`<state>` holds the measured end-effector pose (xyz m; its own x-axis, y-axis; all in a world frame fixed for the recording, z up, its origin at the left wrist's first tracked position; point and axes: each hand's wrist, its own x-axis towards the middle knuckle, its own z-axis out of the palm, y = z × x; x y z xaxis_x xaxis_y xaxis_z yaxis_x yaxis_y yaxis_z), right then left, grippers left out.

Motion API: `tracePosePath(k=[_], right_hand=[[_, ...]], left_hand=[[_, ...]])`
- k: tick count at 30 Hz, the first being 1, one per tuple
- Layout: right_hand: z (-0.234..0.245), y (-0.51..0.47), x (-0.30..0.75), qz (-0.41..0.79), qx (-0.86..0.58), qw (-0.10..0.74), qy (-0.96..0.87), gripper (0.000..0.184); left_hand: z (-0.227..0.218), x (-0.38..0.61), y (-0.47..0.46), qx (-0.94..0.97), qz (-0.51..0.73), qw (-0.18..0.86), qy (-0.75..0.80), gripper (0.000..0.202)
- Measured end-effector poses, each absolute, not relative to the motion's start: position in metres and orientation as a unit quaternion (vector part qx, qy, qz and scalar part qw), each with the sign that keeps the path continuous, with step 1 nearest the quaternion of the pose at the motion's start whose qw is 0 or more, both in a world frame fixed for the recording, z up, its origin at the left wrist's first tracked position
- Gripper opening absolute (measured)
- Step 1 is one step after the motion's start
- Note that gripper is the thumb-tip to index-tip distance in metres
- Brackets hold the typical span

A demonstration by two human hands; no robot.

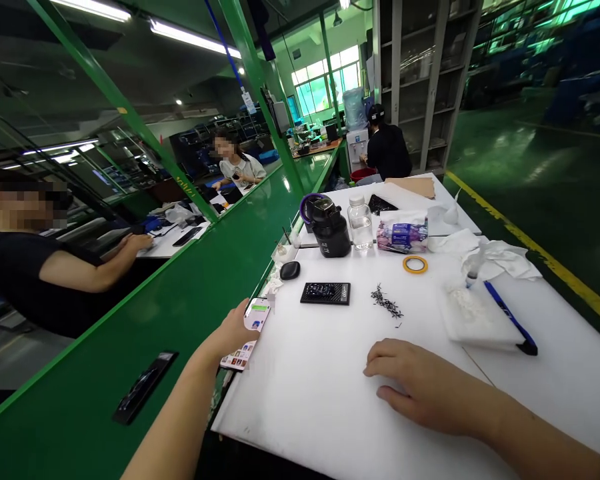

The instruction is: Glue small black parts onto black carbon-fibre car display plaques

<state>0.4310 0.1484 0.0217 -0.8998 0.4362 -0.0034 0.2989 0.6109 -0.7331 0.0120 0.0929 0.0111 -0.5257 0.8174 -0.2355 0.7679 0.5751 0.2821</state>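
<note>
At the left edge of the white table, my left hand grips a smartphone with its screen lit. Part of the screen is hidden by my fingers. My right hand rests on the white tabletop, fingers loosely bent and apart, with nothing in it. Beyond the hands lies a black rectangular piece with a glossy, patterned surface. To its right is a loose pile of small black slivers. A small black rounded case sits behind the phone.
Farther back stand a black flask, a clear bottle, a wipes pack and a yellow tape roll. Right are a white pad, a blue cutter and crumpled tissues. A green partition borders the left; people sit beyond.
</note>
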Motion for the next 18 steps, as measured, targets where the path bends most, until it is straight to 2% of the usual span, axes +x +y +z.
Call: tracePosePath(k=[5, 12, 18], right_hand=[[0.021, 0.148, 0.430, 0.372, -0.191, 0.089, -0.904, 0.026], [0.015, 0.150, 0.429, 0.355, -0.184, 0.106, -0.910, 0.027], [0.017, 0.149, 0.429, 0.365, -0.186, 0.104, -0.906, 0.029]], left_hand=[[0.006, 0.011, 0.105, 0.418, 0.056, 0.139, 0.896, 0.103], [0.004, 0.019, 0.111, 0.388, 0.068, 0.125, 0.911, 0.089], [0.004, 0.024, 0.097, 0.394, 0.120, 0.121, 0.903, 0.099]])
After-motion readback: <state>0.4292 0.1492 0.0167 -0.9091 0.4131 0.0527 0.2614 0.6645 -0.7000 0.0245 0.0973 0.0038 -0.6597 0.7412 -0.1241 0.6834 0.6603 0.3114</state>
